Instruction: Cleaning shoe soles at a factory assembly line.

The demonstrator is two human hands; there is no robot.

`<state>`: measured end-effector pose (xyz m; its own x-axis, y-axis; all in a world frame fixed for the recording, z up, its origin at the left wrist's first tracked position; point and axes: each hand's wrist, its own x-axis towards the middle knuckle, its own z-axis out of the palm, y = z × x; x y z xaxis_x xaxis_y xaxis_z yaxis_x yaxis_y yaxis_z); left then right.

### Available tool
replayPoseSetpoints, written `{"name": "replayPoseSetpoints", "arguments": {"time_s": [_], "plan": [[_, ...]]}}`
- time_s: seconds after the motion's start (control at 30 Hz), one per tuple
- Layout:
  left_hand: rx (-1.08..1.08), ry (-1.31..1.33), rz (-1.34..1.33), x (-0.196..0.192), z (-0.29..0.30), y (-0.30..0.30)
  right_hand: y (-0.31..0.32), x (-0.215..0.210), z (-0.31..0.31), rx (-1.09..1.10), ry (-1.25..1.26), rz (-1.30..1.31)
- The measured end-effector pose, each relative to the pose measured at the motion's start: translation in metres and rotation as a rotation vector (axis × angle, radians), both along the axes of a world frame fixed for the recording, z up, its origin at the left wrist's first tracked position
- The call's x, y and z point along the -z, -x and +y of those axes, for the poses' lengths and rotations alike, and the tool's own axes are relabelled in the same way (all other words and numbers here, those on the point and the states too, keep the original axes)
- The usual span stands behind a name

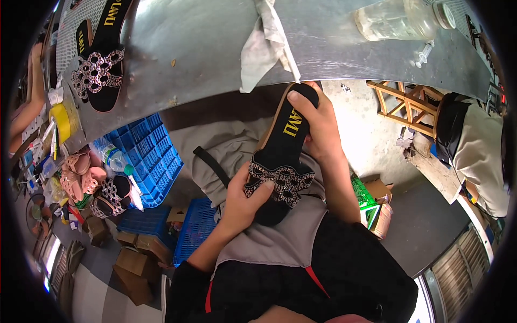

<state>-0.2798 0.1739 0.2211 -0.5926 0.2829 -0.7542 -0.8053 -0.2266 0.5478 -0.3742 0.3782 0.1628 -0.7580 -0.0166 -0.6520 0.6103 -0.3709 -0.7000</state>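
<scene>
A: Where is the black sandal (277,153) in relation to the metal table (188,51)?

B: Just off the table's near edge, on the person's side, over a soft grey apron (280,239). Its heel meets that edge in this view; I cannot tell whether they touch.

A: How do its surfaces look?

B: The insole is matte black, almost suede-like, with gold lettering towards the heel. A smooth brown border follows the side. The wide strap (284,177) is scalloped, built of linked rings crusted with glittering stones.

A: Which way does it point?

B: Rounded heel towards the table, toe away from it, towards the person's body. The long axis runs roughly square to the table's near edge, the heel leaning a little right. The insole faces up.

A: And the fingers?

B: The right hand (324,126), nearer the table, is clamped on the heel, thumb flat on the insole, the others mostly hidden behind the sole. The left hand (243,204), farther from the table, pinches the strap and side, thumb on the stones; its other fingertips are hidden.

A: What lies on the table?

B: Similar stone-studded sandals (99,75) on its left part, a limp white cloth (264,48) at its near edge, and a clear, rounded jar (396,22) on its right part.
</scene>
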Motion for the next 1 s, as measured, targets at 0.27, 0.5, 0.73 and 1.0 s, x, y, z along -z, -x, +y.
{"name": "replayPoseSetpoints", "arguments": {"time_s": [0.27, 0.5, 0.73, 1.0], "plan": [[0.061, 0.201, 0.049, -0.005, 0.006, 0.004, -0.018, -0.01, -0.031, 0.235, 0.214, -0.07], [0.249, 0.199, 0.012, -0.009, -0.04, 0.048, -0.014, -0.019, -0.056, 0.334, 0.155, -0.06], [0.326, 0.111, -0.023, -0.021, -0.058, 0.085, -0.009, -0.035, -0.068, 0.442, 0.243, -0.121], [0.564, 0.018, -0.029, -0.014, -0.086, 0.146, -0.005, -0.036, -0.094, 0.582, 0.195, -0.105]]}}
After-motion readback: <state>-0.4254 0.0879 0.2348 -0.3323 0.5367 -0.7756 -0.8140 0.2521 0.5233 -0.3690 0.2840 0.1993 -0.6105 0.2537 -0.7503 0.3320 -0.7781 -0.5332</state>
